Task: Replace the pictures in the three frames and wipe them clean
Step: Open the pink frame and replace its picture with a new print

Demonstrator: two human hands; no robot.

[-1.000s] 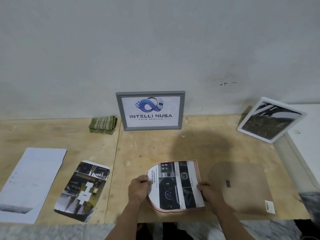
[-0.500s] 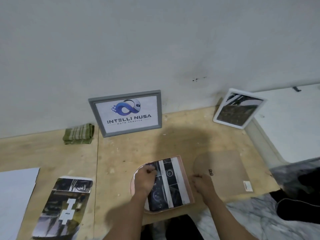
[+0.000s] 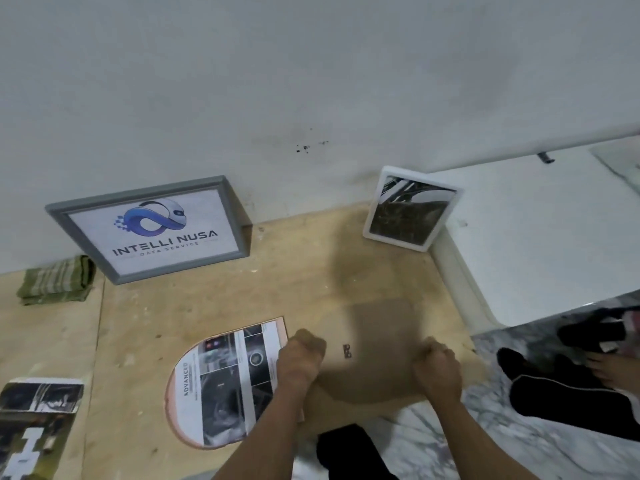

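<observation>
Dim, flat indoor light — soft motion blur throughout, a broad shadow on the wooden floor (image 3: 242,299), wide-angle bending at edges.

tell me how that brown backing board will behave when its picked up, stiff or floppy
Probably stiff: the brown backing board lies flat with clean, straight edges while the left hand and right hand grip its two sides. It looks thin, so likely light. The small metal hanger on it suggests rigid fibreboard, though thin board may flex slightly.
</observation>
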